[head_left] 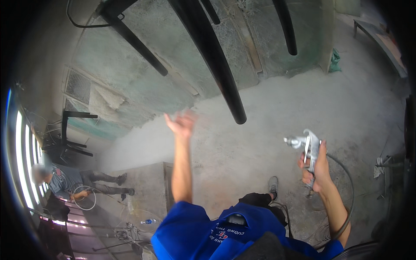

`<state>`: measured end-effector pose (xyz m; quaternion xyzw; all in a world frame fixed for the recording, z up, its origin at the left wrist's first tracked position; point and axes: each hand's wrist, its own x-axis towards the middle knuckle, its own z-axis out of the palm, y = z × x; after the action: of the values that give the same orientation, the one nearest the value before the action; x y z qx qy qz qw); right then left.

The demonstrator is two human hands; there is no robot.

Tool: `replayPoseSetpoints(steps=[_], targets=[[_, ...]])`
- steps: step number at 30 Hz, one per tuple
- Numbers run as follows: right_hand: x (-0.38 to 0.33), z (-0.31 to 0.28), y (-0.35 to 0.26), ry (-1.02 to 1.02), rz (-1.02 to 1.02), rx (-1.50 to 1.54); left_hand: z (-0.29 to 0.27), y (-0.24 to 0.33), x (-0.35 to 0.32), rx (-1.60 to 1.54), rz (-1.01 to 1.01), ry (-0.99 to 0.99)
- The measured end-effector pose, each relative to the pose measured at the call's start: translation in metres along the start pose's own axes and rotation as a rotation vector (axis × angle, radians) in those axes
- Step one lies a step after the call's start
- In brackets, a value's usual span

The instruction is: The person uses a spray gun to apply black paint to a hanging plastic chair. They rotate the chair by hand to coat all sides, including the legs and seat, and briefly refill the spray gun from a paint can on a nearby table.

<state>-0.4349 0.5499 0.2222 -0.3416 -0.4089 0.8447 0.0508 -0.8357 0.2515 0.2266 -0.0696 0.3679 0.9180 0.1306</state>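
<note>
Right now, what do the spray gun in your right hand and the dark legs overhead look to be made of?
The spray gun looks like bare metal, silvery with bright glints; the right hand grips its handle. The black chair legs have a smooth, slightly glossy dark coat; whether wood or metal lies beneath cannot be told. The hose looks like dull grey rubber.
</note>
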Motion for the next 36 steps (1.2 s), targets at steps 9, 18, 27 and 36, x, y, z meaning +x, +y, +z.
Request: replayPoseSetpoints(steps=[9,18,27,36], targets=[[-0.049,-0.065,0.018,0.409,-0.42,-1.014,0.044,0.108,0.276,-0.155,0.153,-0.308],[-0.097,-0.003,0.001,0.408,-0.877,-1.141,0.041,0.108,0.296,-0.24,0.085,-0.283],[-0.173,0.185,0.065,-0.183,-0.961,-1.62,0.0,0.203,0.249,-0.244,0.046,-0.28],[-0.242,0.308,0.008,0.203,-1.51,-1.816,-0.058,0.281,0.206,-0.29,-0.115,-0.393]])
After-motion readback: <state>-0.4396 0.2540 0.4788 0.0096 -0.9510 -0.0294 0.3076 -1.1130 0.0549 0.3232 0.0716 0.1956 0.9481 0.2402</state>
